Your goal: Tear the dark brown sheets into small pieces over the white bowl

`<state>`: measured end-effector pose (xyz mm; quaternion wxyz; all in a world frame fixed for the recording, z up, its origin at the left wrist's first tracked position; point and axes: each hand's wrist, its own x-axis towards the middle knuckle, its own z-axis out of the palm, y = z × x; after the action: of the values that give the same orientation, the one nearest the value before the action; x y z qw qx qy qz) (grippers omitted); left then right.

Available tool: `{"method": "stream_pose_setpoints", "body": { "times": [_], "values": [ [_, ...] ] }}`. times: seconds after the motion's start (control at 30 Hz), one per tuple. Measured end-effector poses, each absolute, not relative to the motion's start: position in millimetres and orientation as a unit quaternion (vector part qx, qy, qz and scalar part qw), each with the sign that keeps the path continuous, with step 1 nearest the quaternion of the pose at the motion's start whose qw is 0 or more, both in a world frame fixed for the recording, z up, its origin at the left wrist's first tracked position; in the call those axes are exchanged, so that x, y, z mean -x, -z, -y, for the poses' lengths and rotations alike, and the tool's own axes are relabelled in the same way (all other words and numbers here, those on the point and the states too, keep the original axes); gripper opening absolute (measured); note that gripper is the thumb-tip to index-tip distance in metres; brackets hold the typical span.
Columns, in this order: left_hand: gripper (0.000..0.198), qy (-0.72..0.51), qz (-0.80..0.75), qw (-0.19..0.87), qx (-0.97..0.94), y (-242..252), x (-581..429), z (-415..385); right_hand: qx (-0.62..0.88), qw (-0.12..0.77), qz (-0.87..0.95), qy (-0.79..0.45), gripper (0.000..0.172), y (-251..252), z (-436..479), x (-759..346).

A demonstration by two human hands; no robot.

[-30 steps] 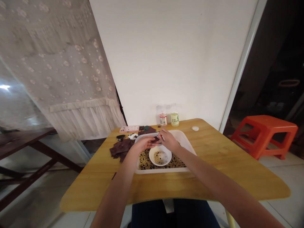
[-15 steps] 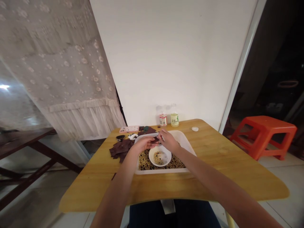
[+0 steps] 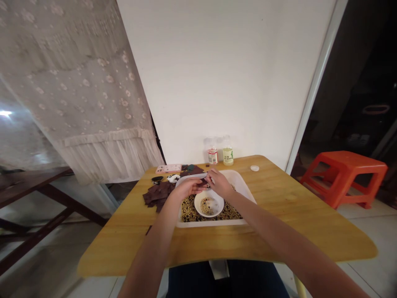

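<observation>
Head view: brown piece held between left hand and right hand

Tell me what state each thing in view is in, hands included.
Right grip, pinching a dark scrap
Left grip, against that scrap, closure unclear
White bowl, upright, partly filled with pellets
White tray, pellets spread around the bowl
Brown scraps, piled loosely
Green-labelled bottle, upright
Orange stool, upright
</observation>
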<state>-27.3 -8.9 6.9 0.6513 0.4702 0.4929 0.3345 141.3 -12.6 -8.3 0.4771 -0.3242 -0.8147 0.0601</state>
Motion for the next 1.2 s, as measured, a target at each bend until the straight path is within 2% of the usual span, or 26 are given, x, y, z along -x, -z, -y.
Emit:
{"method": "stream_pose_setpoints", "body": {
  "times": [0.43, 1.2],
  "values": [
    [0.010, -0.368, -0.490, 0.652, -0.447, -13.1, 24.2, 13.5, 0.297, 0.470, 0.827, -0.076, 0.016, 9.0, 13.1, -139.3],
    [0.013, -0.384, -0.475, 0.644, -0.462, -9.3, 26.9, 10.7, 0.323, 0.485, 0.811, -0.055, 0.018, 6.9, 12.5, -142.1]
  ]
}}
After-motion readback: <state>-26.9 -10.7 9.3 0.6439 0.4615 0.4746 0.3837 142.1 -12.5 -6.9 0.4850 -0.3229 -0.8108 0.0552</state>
